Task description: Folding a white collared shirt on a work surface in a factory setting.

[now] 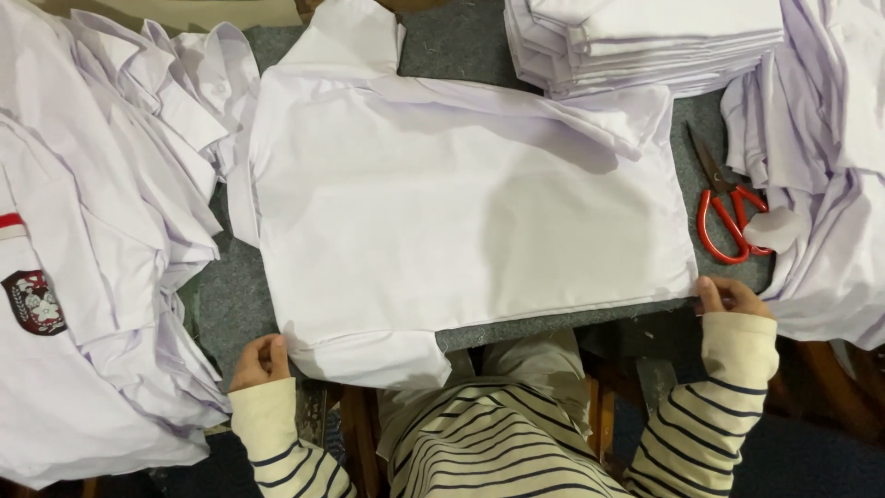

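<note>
While my left hand [261, 361] and right hand [727, 296] pinch the near corners of the white shirt [461, 212], I judge it light, limp, best held by its edges.

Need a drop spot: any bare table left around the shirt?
Little. Grey table shows between the flat white shirt and left pile, and above by the folded stack. Red scissors fill the right gap.
</note>
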